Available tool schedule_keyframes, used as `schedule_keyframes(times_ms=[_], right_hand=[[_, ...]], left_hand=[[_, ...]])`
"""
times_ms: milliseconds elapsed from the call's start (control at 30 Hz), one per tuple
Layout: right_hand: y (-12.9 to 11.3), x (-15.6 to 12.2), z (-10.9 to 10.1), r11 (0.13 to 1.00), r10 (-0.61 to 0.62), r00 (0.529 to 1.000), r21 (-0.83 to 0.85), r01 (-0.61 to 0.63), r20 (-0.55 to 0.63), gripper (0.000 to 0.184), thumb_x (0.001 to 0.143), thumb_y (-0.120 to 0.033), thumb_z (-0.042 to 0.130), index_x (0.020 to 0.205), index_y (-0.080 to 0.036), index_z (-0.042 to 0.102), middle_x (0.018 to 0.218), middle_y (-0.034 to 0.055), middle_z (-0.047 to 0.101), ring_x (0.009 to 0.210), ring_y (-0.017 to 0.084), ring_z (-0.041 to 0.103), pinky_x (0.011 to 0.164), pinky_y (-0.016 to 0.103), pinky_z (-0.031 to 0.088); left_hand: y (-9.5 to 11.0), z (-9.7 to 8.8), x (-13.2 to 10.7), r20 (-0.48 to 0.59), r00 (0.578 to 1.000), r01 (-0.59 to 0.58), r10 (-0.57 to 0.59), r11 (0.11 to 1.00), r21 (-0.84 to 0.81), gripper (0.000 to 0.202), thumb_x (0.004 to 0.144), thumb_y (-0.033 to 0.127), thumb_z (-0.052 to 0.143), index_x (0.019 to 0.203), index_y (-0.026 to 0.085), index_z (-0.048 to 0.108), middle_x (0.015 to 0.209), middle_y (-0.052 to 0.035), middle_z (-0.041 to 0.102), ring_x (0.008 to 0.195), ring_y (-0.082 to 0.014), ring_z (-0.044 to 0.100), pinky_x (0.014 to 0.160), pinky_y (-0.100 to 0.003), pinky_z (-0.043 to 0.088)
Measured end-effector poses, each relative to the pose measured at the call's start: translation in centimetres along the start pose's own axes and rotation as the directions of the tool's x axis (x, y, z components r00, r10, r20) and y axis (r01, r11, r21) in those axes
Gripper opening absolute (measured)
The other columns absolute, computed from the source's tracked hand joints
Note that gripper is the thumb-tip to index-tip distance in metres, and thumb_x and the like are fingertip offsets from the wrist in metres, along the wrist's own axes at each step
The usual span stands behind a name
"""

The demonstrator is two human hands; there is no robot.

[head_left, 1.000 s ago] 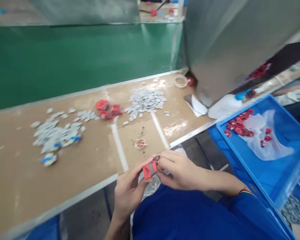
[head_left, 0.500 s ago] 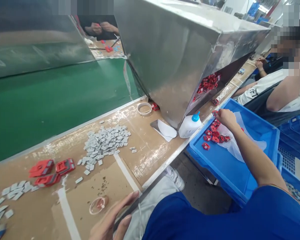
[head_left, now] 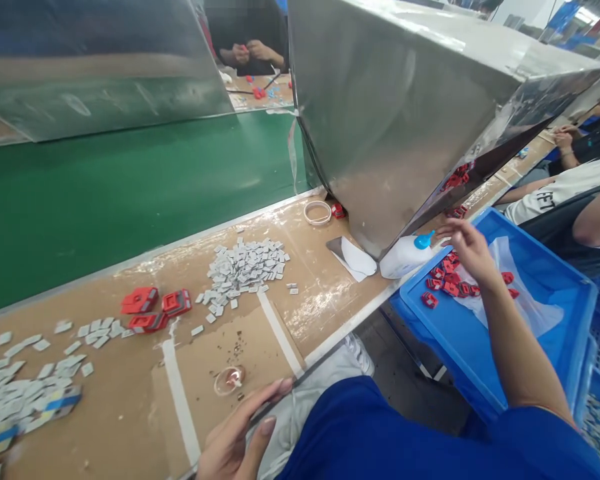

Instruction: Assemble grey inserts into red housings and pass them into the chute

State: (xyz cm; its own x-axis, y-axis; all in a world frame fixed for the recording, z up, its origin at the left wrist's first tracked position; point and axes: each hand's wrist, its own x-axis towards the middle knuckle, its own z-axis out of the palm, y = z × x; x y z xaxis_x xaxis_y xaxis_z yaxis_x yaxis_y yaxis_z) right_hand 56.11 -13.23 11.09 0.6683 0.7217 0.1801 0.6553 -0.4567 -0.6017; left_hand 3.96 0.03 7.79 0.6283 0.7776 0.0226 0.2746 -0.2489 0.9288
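Observation:
My right hand (head_left: pixel 469 248) is over the near-left corner of a blue plastic crate (head_left: pixel 480 360), its fingers stretched out with nothing visible in them. Just under it, red plastic parts (head_left: pixel 450 288) lie in the crate, partly on a white plastic sheet (head_left: pixel 540 310). A white bottle with a blue cap (head_left: pixel 405 257) leans beside the fingertips. At the table edge my left hand (head_left: pixel 247 427) rests with thumb and fingers apart, holding nothing. Close to it are a small round clear dish (head_left: pixel 230 381) and scattered dark crumbs. Three red and grey parts (head_left: pixel 139 300) sit further left.
A heap of small grey rectangular pieces (head_left: pixel 250 265) lies on the brown table (head_left: pixel 305 320), with more at far left. A large metal hopper (head_left: pixel 390 133) rises behind the bottle. A tape roll (head_left: pixel 318 213) stands near its base. Co-workers sit opposite and at right.
My right hand has opened and its fingers have spread; a red part at its fingertips is no longer seen there. The view has swung left, so the table things appear further right.

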Motion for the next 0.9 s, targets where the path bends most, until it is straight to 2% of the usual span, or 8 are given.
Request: schedule_keyframes(times_ms=[67,100,167,300,500,600,700,900], right_hand=[[-2.1,-2.8,1.8,0.95,-0.203,0.976,0.256,0.178,0.076,0.091,0.08,-0.084,0.065,0.145,-0.022,0.049,0.136,0.0159,0.063,0.123,0.032,0.064,0.098,0.044,0.056],[-3.1,-3.6,2.7,0.939,-0.231,0.968,0.281,0.196,0.094,0.096,0.073,-0.083,0.074,0.145,-0.024,0.048,0.138,0.0144,0.061,0.127,0.032,0.061,0.103,0.045,0.054],[-4.8,-4.4,4.0,0.961,-0.18,0.981,0.225,0.161,0.067,0.091,0.07,-0.078,0.08,0.136,-0.022,0.052,0.131,0.012,0.063,0.124,0.031,0.06,0.106,0.045,0.051],[-7.4,-5.4,4.8,0.995,-0.071,0.996,0.062,0.075,-0.061,0.074,0.067,-0.074,0.081,0.112,-0.02,0.057,0.104,0.007,0.066,0.098,0.028,0.064,0.093,0.043,0.053],[-14.1,-7.4,6.0,0.992,-0.117,0.991,0.047,0.12,-0.062,0.071,0.066,-0.063,0.086,0.116,-0.021,0.059,0.102,0.0077,0.069,0.09,0.027,0.066,0.079,0.038,0.055],[-18.6,-5.0,9.0,0.991,-0.129,0.989,0.039,0.132,-0.068,0.072,0.064,-0.061,0.085,0.117,-0.019,0.058,0.107,0.0105,0.069,0.095,0.029,0.067,0.081,0.039,0.056],[-22.5,-0.4,13.7,0.996,-0.087,0.992,0.013,0.089,-0.088,0.07,0.065,-0.054,0.084,0.118,-0.018,0.055,0.117,0.0152,0.068,0.107,0.032,0.066,0.088,0.041,0.055],[-26.9,8.0,22.1,1.0,0.006,0.99,0.014,-0.004,-0.144,0.068,0.067,-0.042,0.085,0.117,-0.021,0.045,0.125,0.0175,0.065,0.117,0.035,0.065,0.103,0.05,0.05]], left_hand=[[-0.3,-0.2,-0.4,-0.005,1.0,-0.007,0.006,1.0,-0.015,0.03,0.097,0.047,0.066,0.117,0.029,0.08,0.108,-0.0051,0.084,0.1,-0.0268,0.082,0.097,-0.036,0.066],[-0.6,-0.5,-0.6,0.014,1.0,-0.023,0.023,1.0,-0.02,0.03,0.098,0.046,0.066,0.118,0.029,0.079,0.109,-0.0051,0.084,0.101,-0.0263,0.081,0.098,-0.035,0.065],[-1.1,-1.2,-1.3,0.065,0.995,-0.07,0.071,0.997,-0.027,0.028,0.099,0.042,0.066,0.121,0.029,0.078,0.111,-0.0043,0.084,0.103,-0.0249,0.081,0.1,-0.033,0.064],[-2.4,-3.3,-3.0,0.069,0.992,-0.101,0.104,0.994,-0.045,0.027,0.1,0.034,0.064,0.124,0.03,0.075,0.114,-0.0031,0.083,0.107,-0.0231,0.08,0.101,-0.031,0.063],[-4.0,-5.3,-5.3,-0.043,0.994,-0.106,0.102,0.988,-0.111,0.026,0.1,0.035,0.063,0.121,0.026,0.077,0.109,-0.0061,0.084,0.1,-0.0238,0.081,0.094,-0.032,0.065],[-4.1,-5.8,-6.5,-0.127,0.988,-0.109,0.092,0.985,-0.136,0.026,0.1,0.036,0.063,0.119,0.026,0.077,0.107,-0.0062,0.084,0.099,-0.0234,0.081,0.094,-0.032,0.065],[-4.1,-6.3,-7.9,-0.19,0.98,-0.084,0.056,0.986,-0.141,0.026,0.1,0.037,0.064,0.119,0.025,0.078,0.107,-0.0064,0.084,0.099,-0.0232,0.08,0.094,-0.032,0.065],[-5.1,-7.0,-10.1,-0.292,0.955,0.017,-0.056,0.991,-0.135,0.03,0.101,0.039,0.062,0.121,0.021,0.076,0.109,-0.0093,0.083,0.098,-0.0241,0.08,0.092,-0.034,0.064]])
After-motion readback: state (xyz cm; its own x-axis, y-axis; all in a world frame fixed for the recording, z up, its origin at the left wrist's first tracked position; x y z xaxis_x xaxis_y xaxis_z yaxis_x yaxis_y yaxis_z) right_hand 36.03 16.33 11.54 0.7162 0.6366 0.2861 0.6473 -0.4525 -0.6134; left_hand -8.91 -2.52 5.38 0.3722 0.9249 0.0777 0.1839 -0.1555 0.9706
